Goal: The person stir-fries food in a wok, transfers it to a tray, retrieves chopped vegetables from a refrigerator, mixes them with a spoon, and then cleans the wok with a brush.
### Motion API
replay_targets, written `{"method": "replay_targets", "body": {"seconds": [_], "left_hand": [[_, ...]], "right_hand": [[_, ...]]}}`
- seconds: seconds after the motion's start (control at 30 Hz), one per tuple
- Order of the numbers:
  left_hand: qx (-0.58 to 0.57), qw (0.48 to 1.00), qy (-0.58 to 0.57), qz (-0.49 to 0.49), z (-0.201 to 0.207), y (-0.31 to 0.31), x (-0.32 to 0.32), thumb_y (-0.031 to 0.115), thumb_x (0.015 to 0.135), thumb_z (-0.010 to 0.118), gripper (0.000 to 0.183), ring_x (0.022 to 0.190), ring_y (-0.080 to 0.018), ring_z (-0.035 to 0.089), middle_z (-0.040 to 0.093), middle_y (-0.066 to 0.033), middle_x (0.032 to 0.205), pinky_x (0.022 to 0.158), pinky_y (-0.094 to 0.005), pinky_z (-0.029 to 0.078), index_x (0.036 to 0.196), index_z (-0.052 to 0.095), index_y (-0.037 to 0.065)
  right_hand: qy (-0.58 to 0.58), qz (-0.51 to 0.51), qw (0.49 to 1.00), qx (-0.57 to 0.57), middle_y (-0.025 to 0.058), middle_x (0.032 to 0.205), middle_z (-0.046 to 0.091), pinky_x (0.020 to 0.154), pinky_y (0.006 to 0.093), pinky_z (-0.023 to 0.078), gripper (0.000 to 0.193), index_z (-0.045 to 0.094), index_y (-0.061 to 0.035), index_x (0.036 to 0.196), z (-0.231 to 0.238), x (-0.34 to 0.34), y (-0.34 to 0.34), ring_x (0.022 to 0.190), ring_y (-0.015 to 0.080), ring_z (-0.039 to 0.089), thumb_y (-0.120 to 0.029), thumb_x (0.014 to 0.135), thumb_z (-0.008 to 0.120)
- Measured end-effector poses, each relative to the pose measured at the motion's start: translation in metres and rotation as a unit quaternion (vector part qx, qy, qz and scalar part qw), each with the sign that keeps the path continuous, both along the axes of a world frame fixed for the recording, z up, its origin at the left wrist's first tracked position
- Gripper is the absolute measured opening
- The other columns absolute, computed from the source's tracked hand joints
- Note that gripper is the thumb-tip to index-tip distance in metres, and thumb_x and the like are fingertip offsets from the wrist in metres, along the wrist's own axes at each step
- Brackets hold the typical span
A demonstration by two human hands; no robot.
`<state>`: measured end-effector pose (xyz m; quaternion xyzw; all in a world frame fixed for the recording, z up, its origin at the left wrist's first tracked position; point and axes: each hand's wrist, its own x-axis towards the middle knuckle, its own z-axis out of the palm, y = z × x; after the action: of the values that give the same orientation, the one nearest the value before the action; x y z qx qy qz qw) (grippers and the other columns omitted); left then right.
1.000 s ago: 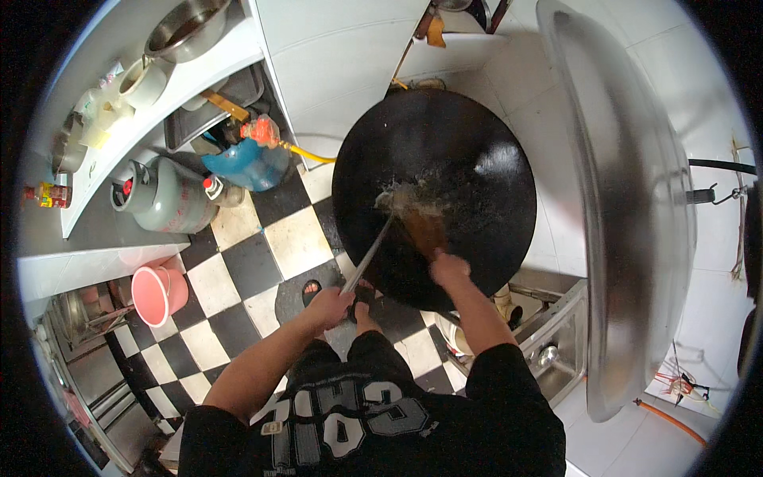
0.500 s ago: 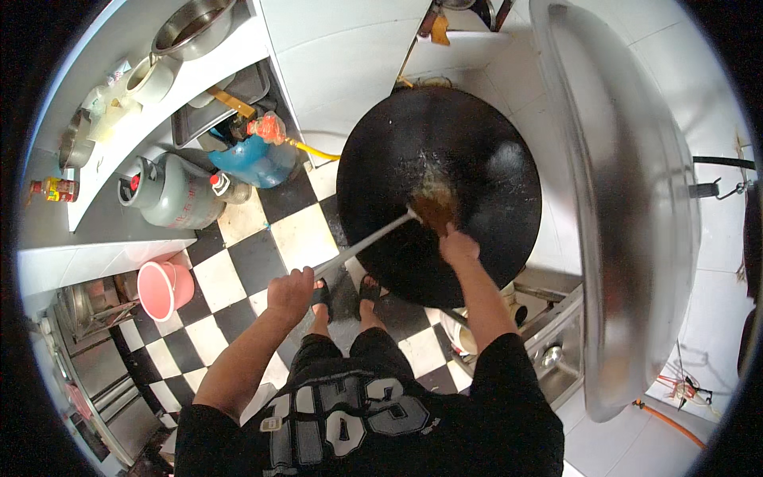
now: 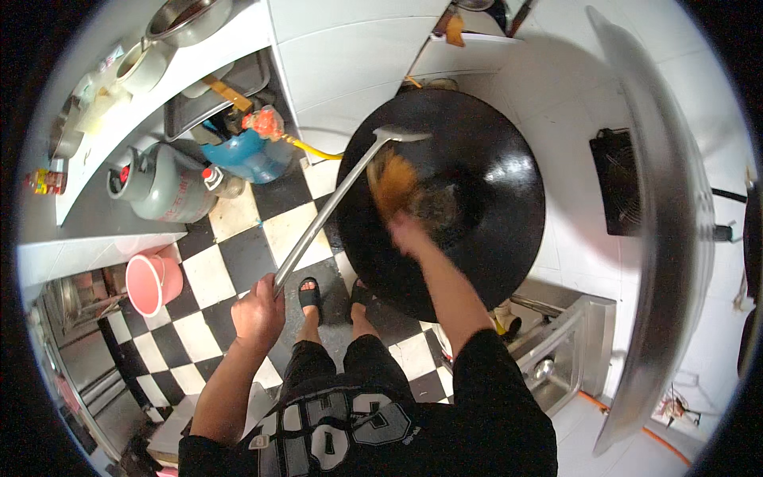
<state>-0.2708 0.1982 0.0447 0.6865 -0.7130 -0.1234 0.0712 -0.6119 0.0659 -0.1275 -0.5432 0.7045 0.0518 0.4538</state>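
Note:
Before me is a large round black wok (image 3: 497, 183), with a dull, wet-looking patch near its middle. My left hand (image 3: 258, 312) is wrapped round the end of a long-handled metal wok spatula (image 3: 327, 208). Its head lies over the upper left of the wok, apparently near the inner wall; whether it touches is unclear. My right hand (image 3: 408, 234) reaches into the wok, closed on a brown-yellow brush (image 3: 394, 180) blurred by motion. The brush's bristles are just below the spatula head, against the wok's left inner side. My right fingers are partly smeared.
A big metal lid (image 3: 656, 238) hangs to the right, over a metal sink (image 3: 548, 370). Left are a grey gas cylinder (image 3: 171, 187), a blue container (image 3: 250, 157), a bottle (image 3: 224, 183) and a pink bucket (image 3: 155, 284). A yellow hose (image 3: 314, 149) runs toward the wok.
The spatula head has swung up and away from the wok's middle, while my left hand has dropped down and left. My right hand and the brush have moved left within the wok.

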Motion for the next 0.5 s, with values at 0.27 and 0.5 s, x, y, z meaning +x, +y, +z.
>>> {"method": "replay_targets", "body": {"seconds": [0.27,0.5], "left_hand": [[-0.002,0.998,0.061,0.032,0.016,0.009,0.0,0.017,0.08,0.067,0.035,0.061,-0.0341,0.064,0.065,-0.0154,0.078,0.053,-0.0428,0.051,0.111,0.055,0.006],[-0.038,0.996,0.078,0.036,0.013,0.018,0.0,0.013,0.078,0.067,0.033,0.061,-0.0361,0.064,0.066,-0.0178,0.076,0.055,-0.0437,0.051,0.108,0.057,0.004]], "right_hand": [[-0.041,-0.13,0.99,-0.035,0.0144,0.098,0.058,0.049,0.0376,0.045,0.059,0.026,-0.0138,0.148,0.039,0.014,0.026,0.062,0.0247,0.056,-0.038,0.097,0.043],[-0.232,-0.3,0.922,-0.075,0.0085,0.067,0.055,0.035,0.0302,0.033,0.036,0.049,-0.0093,0.116,0.052,0.05,-0.09,0.041,0.0159,0.044,-0.039,0.097,0.041]]}}
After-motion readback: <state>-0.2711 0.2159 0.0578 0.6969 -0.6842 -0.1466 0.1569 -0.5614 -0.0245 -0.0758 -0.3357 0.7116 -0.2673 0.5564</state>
